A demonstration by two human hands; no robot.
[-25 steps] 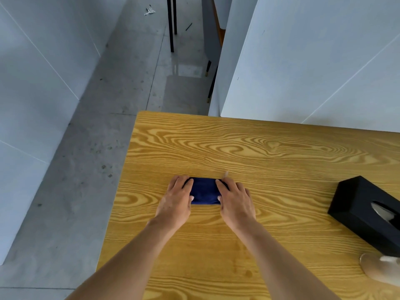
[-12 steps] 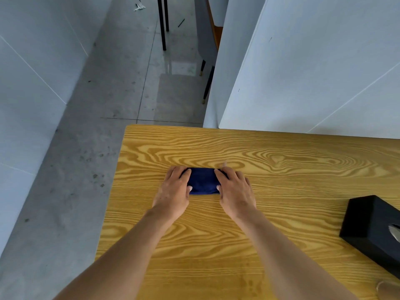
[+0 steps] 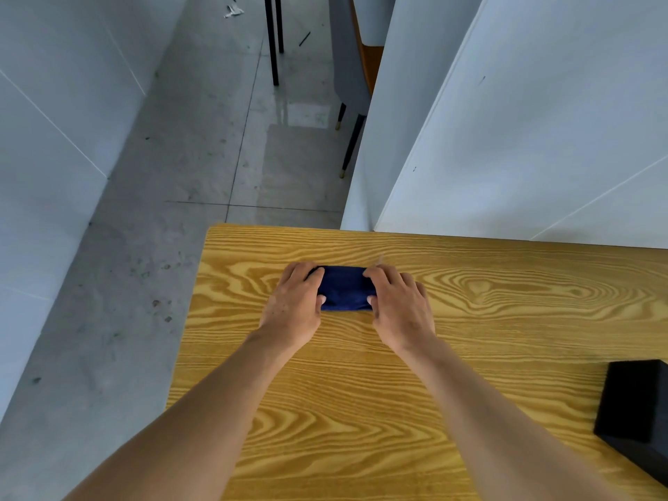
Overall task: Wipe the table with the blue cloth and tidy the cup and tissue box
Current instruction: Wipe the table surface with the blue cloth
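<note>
A small folded dark blue cloth (image 3: 345, 288) lies on the wooden table (image 3: 488, 356), near its far left corner. My left hand (image 3: 294, 305) grips the cloth's left end, with the fingers curled over the top and the thumb at the near edge. My right hand (image 3: 401, 309) grips the right end the same way. Only the cloth's middle shows between them. The black tissue box (image 3: 636, 417) sits at the right edge of the view, cut off by the frame. The cup is out of view.
The table's left edge and far edge are close to the cloth, with grey concrete floor (image 3: 144, 247) beyond. A white wall panel (image 3: 524, 139) rises behind the table's far edge. Chair legs (image 3: 350, 146) stand on the floor further back.
Both hands have slid the cloth away from me toward the table's far edge. The view has shifted, so the cup has dropped out of sight and less of the tissue box shows.
</note>
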